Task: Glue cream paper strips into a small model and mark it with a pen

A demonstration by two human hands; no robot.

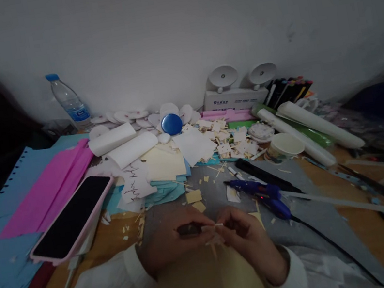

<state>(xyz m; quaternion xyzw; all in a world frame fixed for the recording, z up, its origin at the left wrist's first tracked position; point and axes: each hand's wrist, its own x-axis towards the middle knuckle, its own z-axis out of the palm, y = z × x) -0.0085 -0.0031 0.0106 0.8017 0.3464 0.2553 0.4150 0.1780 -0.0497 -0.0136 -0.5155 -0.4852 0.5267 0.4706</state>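
Observation:
Near the front edge of the grey mat (323,225), my left hand (174,240) and my right hand (249,242) meet. Thumbs and fingertips of both pinch a small pale piece of paper (217,226), partly hidden by the fingers. To the right of my right hand lies a blue glue gun (258,189) with a small red light and a clear glue stick (334,199) behind it. Just beyond my hands are small cream paper squares (194,196) and thin scraps. Farther back is a pile of small cream paper pieces with sticks (224,138).
At left lie a phone (74,218), pink paper (48,187) and blue sheets (3,274). A water bottle (68,98), white discs (136,116) and a blue disc (171,124) stand along the wall. A paper cup (286,145), white rolls (321,124) and markers (288,91) are at right.

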